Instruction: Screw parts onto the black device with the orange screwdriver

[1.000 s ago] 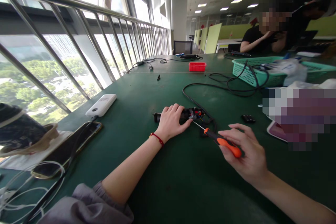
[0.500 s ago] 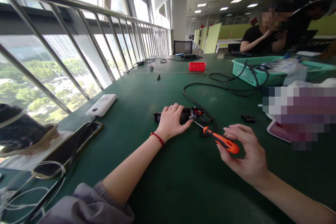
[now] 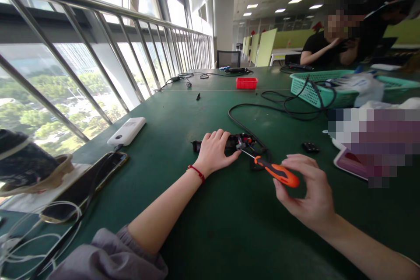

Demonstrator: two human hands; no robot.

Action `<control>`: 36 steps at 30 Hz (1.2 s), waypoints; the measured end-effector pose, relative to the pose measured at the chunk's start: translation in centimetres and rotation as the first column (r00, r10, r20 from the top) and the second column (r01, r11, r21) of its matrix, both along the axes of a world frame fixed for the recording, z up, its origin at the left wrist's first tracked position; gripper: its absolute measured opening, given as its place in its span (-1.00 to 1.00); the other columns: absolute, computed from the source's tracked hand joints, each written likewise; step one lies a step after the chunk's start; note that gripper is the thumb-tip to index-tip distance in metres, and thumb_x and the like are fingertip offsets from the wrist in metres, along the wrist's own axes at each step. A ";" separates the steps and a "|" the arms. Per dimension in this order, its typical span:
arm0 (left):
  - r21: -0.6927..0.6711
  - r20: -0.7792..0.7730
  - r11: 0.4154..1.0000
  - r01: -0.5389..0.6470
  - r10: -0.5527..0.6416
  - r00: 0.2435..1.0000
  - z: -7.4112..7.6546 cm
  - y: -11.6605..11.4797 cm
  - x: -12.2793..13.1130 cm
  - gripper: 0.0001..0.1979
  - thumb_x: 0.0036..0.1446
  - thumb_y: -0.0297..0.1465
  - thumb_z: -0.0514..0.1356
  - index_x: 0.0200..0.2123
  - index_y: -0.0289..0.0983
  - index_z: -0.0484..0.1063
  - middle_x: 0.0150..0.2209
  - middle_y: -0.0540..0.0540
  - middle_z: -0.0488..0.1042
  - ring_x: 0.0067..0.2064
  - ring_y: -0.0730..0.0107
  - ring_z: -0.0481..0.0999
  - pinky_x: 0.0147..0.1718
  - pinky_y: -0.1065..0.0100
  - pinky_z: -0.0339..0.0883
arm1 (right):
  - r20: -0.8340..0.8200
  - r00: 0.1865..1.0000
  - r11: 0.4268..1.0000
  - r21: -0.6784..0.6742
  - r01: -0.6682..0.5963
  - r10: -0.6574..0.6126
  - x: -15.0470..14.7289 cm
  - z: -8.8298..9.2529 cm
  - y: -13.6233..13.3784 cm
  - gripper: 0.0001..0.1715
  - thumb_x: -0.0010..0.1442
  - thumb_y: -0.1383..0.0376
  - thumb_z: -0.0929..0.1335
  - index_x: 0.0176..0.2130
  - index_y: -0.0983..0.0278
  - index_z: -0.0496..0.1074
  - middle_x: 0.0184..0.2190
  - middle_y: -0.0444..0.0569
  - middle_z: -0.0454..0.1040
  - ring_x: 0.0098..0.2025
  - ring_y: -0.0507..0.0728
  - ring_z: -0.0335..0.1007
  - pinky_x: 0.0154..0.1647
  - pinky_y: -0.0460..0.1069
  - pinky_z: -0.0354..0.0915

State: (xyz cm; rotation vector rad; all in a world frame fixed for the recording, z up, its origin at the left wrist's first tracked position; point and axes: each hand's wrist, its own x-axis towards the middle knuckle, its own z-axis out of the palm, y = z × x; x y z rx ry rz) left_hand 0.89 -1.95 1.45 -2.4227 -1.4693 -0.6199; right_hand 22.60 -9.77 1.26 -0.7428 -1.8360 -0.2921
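My left hand (image 3: 215, 151), with a red bracelet at the wrist, is wrapped over a black device (image 3: 232, 141) on the green table (image 3: 203, 218). The device's right end lies open, showing small red and dark inner parts and a black cable. An orange and black screwdriver (image 3: 278, 173) is pinched between the thumb and fingers of my right hand (image 3: 310, 188). Its shaft points up and left, and the tip meets the open part beside my left thumb; the exact contact point is too small to make out.
A small black part (image 3: 310, 147) lies right of the screwdriver. Behind are a red box (image 3: 246, 83), a teal basket (image 3: 305, 92) and cables. On the left are a white power bank (image 3: 127, 131), a phone (image 3: 85, 188) and white cords. A person sits across the table.
The screwdriver handle has tipped slightly upward, and the fingers of my right hand have shifted a little on it. My left hand holds its place on the device.
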 end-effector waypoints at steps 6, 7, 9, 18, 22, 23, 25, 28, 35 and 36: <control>-0.013 -0.009 1.000 -0.012 0.012 1.000 0.0 0.0 0.1 -0.58 0.10 -0.06 0.05 -0.13 -0.25 0.29 -0.20 -0.13 0.35 -0.18 0.20 0.37 -0.18 0.23 0.16 | 0.122 0.992 0.995 -0.098 -0.024 0.036 -0.3 0.4 -0.2 -0.75 0.09 0.36 0.33 -0.17 0.21 0.30 -0.47 -0.15 0.46 -0.47 0.06 0.37 -0.14 0.16 0.35; -0.012 -0.010 1.000 -0.014 0.014 1.000 0.0 0.0 0.1 -0.59 0.10 -0.07 0.05 -0.13 -0.25 0.29 -0.20 -0.13 0.35 -0.18 0.20 0.37 -0.18 0.23 0.16 | 0.095 0.995 0.997 -0.081 -0.014 0.022 -0.2 0.4 -0.2 -0.70 0.08 0.36 0.34 -0.14 0.21 0.29 -0.42 -0.12 0.46 -0.40 0.09 0.40 -0.16 0.15 0.36; -0.010 -0.010 1.000 -0.012 0.012 1.000 -0.1 0.0 0.1 -0.61 0.11 -0.09 0.05 -0.13 -0.25 0.28 -0.20 -0.13 0.35 -0.18 0.20 0.37 -0.18 0.22 0.17 | 0.024 1.000 0.999 -0.040 -0.004 0.005 -0.2 0.1 -0.1 -0.55 0.04 0.39 0.36 -0.05 0.22 0.25 -0.32 -0.04 0.43 -0.25 0.15 0.40 -0.17 0.15 0.37; 0.005 -0.027 0.999 -0.041 0.041 0.999 -0.2 0.0 0.2 -0.65 0.09 -0.14 0.08 -0.14 -0.25 0.28 -0.21 -0.13 0.35 -0.17 0.18 0.36 -0.18 0.21 0.16 | 0.112 0.994 0.999 -0.042 -0.002 0.007 -0.1 0.2 0.0 -0.71 0.07 0.36 0.36 -0.16 0.24 0.31 -0.42 -0.08 0.44 -0.28 0.16 0.40 -0.16 0.15 0.36; 0.002 -0.017 0.999 -0.053 0.053 0.998 -0.2 0.0 0.2 -0.64 0.09 -0.13 0.08 -0.14 -0.25 0.28 -0.21 -0.13 0.35 -0.17 0.18 0.35 -0.18 0.20 0.16 | 0.045 0.999 0.999 -0.033 0.016 -0.014 0.0 0.1 0.1 -0.59 0.08 0.38 0.35 -0.05 0.23 0.27 -0.31 -0.03 0.44 -0.21 0.18 0.40 -0.19 0.14 0.38; 0.001 -0.013 0.999 -0.053 0.053 0.999 -0.2 0.0 0.2 -0.64 0.09 -0.13 0.08 -0.14 -0.24 0.28 -0.21 -0.13 0.35 -0.17 0.17 0.35 -0.17 0.19 0.16 | 0.014 1.000 1.000 -0.023 0.010 -0.009 0.0 0.0 0.1 -0.52 0.07 0.41 0.35 0.00 0.23 0.24 -0.27 -0.01 0.43 -0.18 0.18 0.39 -0.20 0.13 0.38; -0.003 -0.006 0.999 -0.049 0.049 0.999 -0.2 -0.1 0.3 -0.64 0.09 -0.13 0.09 -0.14 -0.24 0.28 -0.20 -0.12 0.36 -0.17 0.17 0.34 -0.17 0.19 0.16 | -0.014 1.000 1.000 -0.015 -0.003 0.003 0.0 -0.1 0.1 -0.45 0.05 0.43 0.36 0.04 0.23 0.21 -0.26 0.00 0.42 -0.17 0.18 0.39 -0.21 0.11 0.38; -0.017 0.003 0.999 -0.042 0.042 0.999 -0.1 -0.1 0.2 -0.65 0.09 -0.13 0.08 -0.13 -0.24 0.28 -0.21 -0.12 0.37 -0.16 0.17 0.34 -0.16 0.19 0.16 | 0.068 0.998 0.998 -0.058 -0.013 0.017 0.0 0.1 0.0 -0.60 0.09 0.39 0.35 -0.05 0.20 0.29 -0.37 -0.10 0.45 -0.34 0.11 0.40 -0.16 0.14 0.35; -0.032 0.004 0.999 -0.037 0.037 0.999 0.0 -0.1 0.1 -0.64 0.11 -0.13 0.08 -0.11 -0.23 0.28 -0.22 -0.11 0.41 -0.17 0.18 0.34 -0.14 0.20 0.15 | 0.003 1.000 0.996 -0.094 0.009 -0.009 0.2 0.0 0.0 -0.57 0.17 0.35 0.25 0.06 0.23 0.23 -0.23 0.02 0.42 -0.21 0.16 0.38 -0.24 0.08 0.38; -0.031 0.003 0.999 -0.038 0.038 0.999 0.0 -0.1 0.1 -0.64 0.11 -0.13 0.08 -0.11 -0.23 0.28 -0.23 -0.11 0.41 -0.18 0.18 0.34 -0.15 0.20 0.15 | -0.023 1.000 0.996 -0.084 -0.001 -0.001 0.2 -0.2 0.1 -0.51 0.14 0.37 0.27 0.08 0.23 0.20 -0.20 0.04 0.40 -0.15 0.18 0.37 -0.22 0.08 0.38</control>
